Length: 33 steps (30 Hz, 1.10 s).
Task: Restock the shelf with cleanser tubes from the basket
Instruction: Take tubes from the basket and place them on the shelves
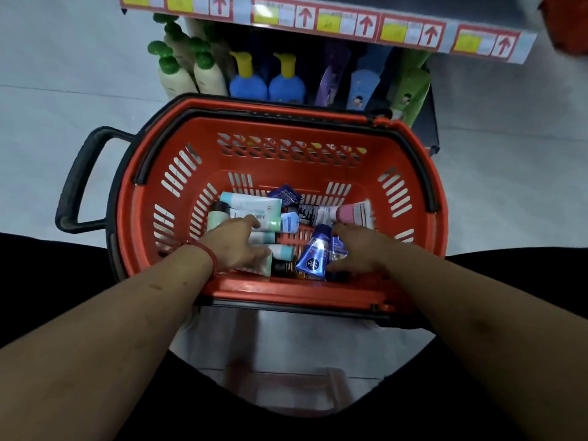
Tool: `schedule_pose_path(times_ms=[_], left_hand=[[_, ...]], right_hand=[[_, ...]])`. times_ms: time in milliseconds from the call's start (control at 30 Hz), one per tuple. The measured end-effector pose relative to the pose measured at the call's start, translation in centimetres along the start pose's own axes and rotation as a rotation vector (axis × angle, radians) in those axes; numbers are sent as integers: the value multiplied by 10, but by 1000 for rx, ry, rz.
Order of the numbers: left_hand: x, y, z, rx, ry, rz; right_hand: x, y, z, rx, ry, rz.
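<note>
Tubes: cleanser tubes (251, 202) lie loose and overlapping on the bottom of the red basket (286, 291), which sits on the floor in front of the shelf (318, 23) at 12 o'clock.
Left hand: left hand (237, 243) lies on the pale tubes at the heap's 8 o'clock, fingers laid across them. I cannot tell whether it has a grip on one.
Right hand: right hand (362, 249) comes in from 3 o'clock, with fingers and thumb curled about the blue tubes (313, 256).
Hazard, slip: smooth, tapered tubes will likely slide out of a bunched handful and drop back during the lift.
Hazard, snag: a tube end may catch in the basket's slotted wall.
Hazard, shelf: pump bottles (248, 81) crowd the lower tier, and a careless reach may topple one.
Axis, pale tubes: long axis 9 to 3, caps toward 9.
Axis, blue tubes: long axis about 12 to 6, broad end toward 6.
Axis, pink tube (353, 213): long axis 9 to 3, flat crimp toward 3.
</note>
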<state>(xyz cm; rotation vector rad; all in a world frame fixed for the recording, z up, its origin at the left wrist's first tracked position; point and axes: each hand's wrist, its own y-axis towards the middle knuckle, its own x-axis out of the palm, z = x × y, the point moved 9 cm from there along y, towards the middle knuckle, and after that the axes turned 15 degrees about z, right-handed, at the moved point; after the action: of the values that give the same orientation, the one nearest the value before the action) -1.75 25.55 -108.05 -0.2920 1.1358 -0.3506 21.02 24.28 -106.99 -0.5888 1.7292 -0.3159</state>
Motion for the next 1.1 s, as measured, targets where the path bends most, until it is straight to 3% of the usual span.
schedule_pose_path(times_ms=[167, 267, 467, 600, 733, 833, 933, 1000, 1100], left_hand=[[11, 15, -41, -78, 178, -70], [22, 28, -58, -103, 282, -208], [30, 58, -21, 73, 437, -211], [93, 62, 31, 205, 348, -485], [125, 85, 70, 185, 265, -405], [163, 101, 76, 205, 261, -481], [179, 117, 68, 89, 246, -461], [172, 125, 64, -41, 105, -375], [173, 125, 62, -95, -74, -408]], right_hand=[[9, 22, 27, 116, 34, -45], [21, 34, 36, 188, 79, -60], [55, 58, 48, 294, 29, -114], [75, 73, 71, 552, 121, 14], [101, 77, 77, 723, 203, 37], [112, 77, 86, 785, 248, 68], [116, 74, 91, 827, 325, 85], [121, 74, 91, 849, 409, 46], [124, 80, 89, 876, 532, 86]])
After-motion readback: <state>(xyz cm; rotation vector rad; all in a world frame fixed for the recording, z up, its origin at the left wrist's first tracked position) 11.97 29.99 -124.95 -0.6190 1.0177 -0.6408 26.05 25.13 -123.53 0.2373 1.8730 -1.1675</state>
